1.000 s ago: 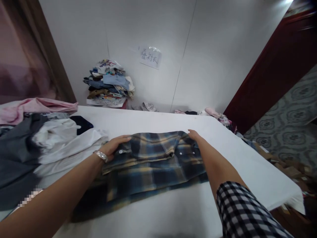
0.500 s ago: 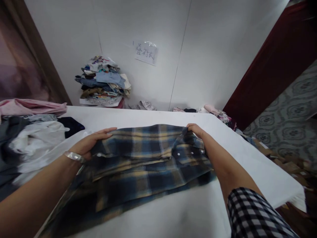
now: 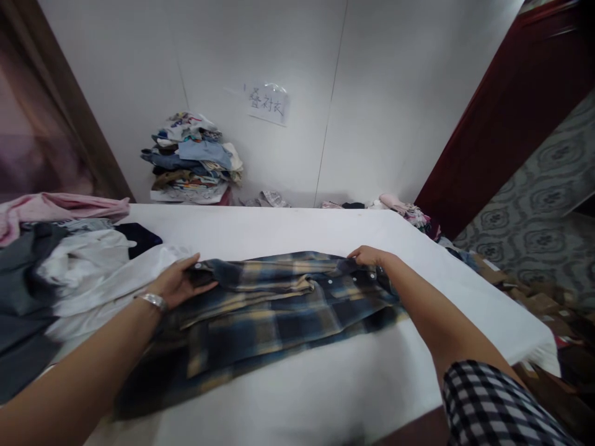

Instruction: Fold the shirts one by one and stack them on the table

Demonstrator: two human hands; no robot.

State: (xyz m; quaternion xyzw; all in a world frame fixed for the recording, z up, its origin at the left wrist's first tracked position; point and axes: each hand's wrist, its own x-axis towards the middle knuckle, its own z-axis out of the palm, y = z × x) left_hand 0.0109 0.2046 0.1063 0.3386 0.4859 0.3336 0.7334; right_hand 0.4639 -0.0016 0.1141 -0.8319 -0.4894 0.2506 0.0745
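Observation:
A blue, black and yellow plaid shirt [image 3: 274,316] lies in layers across the white table, with small white buttons showing on its right part. My left hand [image 3: 179,285] is at its upper left end, around a buttoned edge that sits between the thumb and fingers. At the upper right corner my right hand [image 3: 369,255] pinches the folded edge, and its fingertips are partly hidden by the cloth. The upper layer is rumpled and turned over near the middle.
Loose clothes, including a white garment [image 3: 88,260] and a pink garment [image 3: 60,207], lie on the table [image 3: 260,226] at left. A tall pile of clothes [image 3: 190,158] stands at the back wall. More clothes [image 3: 409,214] lie at the back right. A paper sign [image 3: 268,103] hangs on the wall.
The shirt's upper fold has come down flatter and closer to me. My left hand has shifted down on its left end. My right hand keeps hold of the right corner, slightly lower.

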